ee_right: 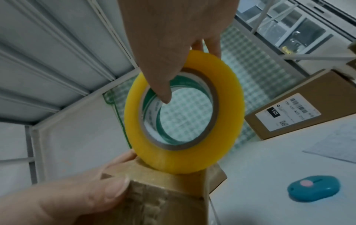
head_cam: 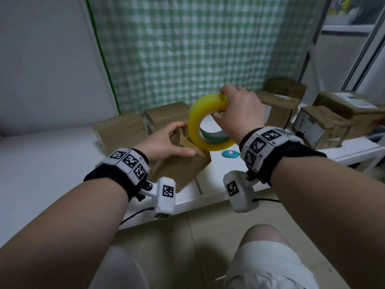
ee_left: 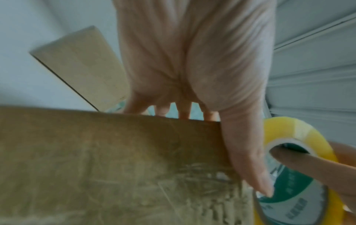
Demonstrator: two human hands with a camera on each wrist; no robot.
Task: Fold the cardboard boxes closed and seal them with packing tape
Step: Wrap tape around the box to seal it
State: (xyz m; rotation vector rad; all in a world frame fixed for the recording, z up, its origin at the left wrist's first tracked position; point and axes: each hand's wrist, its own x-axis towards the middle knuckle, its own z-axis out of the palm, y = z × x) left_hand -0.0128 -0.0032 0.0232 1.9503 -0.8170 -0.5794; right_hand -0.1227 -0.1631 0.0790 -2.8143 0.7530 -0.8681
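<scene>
Head view: a small cardboard box [head_cam: 181, 163] sits on the white bench [head_cam: 52, 163], near its front edge, with more boxes well behind it. The left hand [head_cam: 164, 141] lies over the box's top, fingers curled over its far edge and thumb stretched along the near side, steadying it. The right hand [head_cam: 239, 109] grips the yellow tape roll [head_cam: 208, 122] standing on edge, its lower rim touching the box's right top corner. A teal cutter [head_cam: 230, 153] lies just right of the box.

Left wrist view: the palm spans the box top [ee_left: 115, 159]; the thumb [ee_left: 248, 159] runs along the box's right edge, just beside the roll [ee_left: 300, 134]. Old tape residue shows on the cardboard below the thumb.

Right wrist view: the thumb [ee_right: 161, 85] hooks inside the roll's core [ee_right: 192, 137] and fingers wrap the outer rim. The roll [ee_right: 183, 158] meets the box [ee_right: 163, 197] at the corner nearest the left thumb [ee_right: 113, 188].

The roll's flat faces run roughly parallel to the box's right side. Any pull probably goes across the top toward the left hand, the nearer hand to press the tape down. I cannot tell whether a free end is already stuck.
</scene>
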